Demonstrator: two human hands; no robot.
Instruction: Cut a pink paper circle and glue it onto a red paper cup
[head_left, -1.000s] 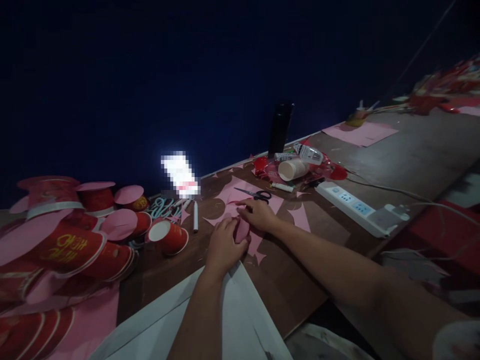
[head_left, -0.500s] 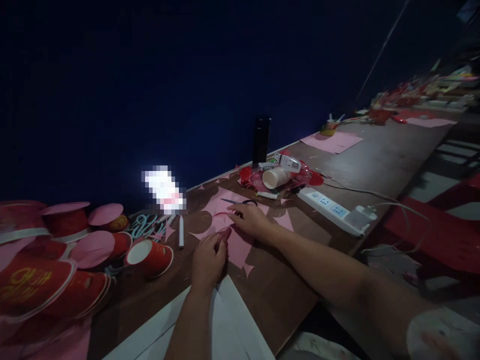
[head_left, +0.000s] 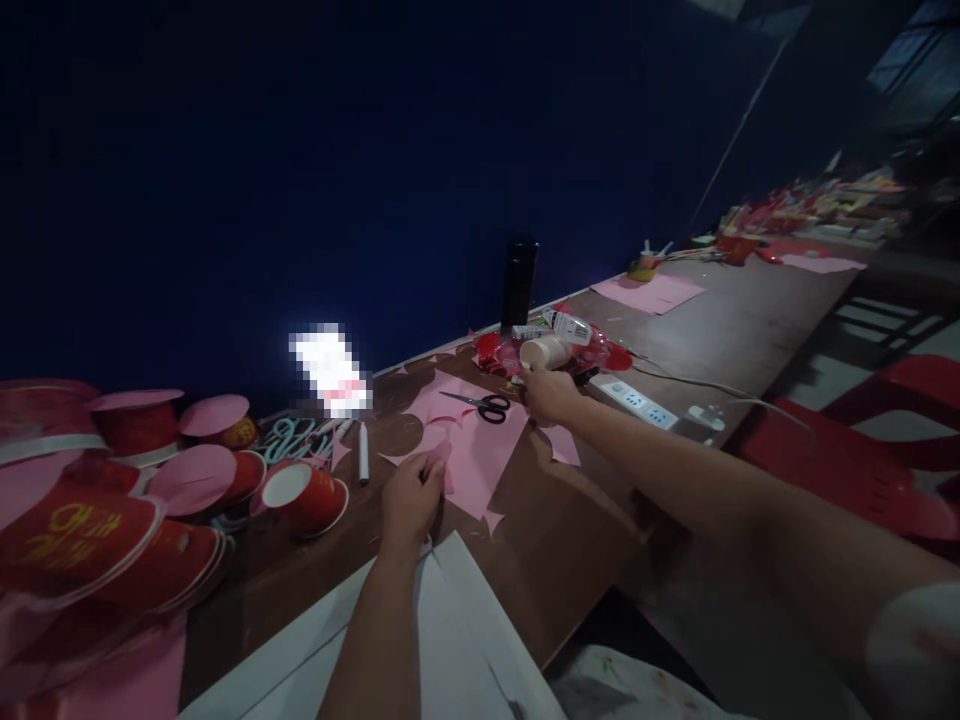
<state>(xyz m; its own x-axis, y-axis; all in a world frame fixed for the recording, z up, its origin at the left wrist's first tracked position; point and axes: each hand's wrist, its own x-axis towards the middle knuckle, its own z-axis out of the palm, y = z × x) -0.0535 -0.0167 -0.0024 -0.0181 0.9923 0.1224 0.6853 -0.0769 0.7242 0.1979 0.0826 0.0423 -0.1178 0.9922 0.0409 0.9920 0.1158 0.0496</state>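
Small pink paper piece [head_left: 434, 458], part hidden by my fingers, sits at the tips of my left hand [head_left: 409, 503], thumb and forefinger seemingly pinched together on it; its long axis I cannot make out. Just beyond lies a larger pink paper sheet with curved cut-outs [head_left: 487, 458], flat on the brown wooden table [head_left: 555, 570]. Across it rest black-handled metal scissors [head_left: 493, 408], blades pointing left, handles just beside my right hand [head_left: 552, 397]. From those right fingers the small piece lies leftward and nearer my body, beyond the scissors, so my left is the closer hand. My right fingertips reach a small white tube [head_left: 516, 383], mostly covered; whether they grip it I cannot tell. Farther back, a cream stack of paper cups [head_left: 546, 351] lies sideways, and a black cylindrical bottle [head_left: 520, 285] stands upright.
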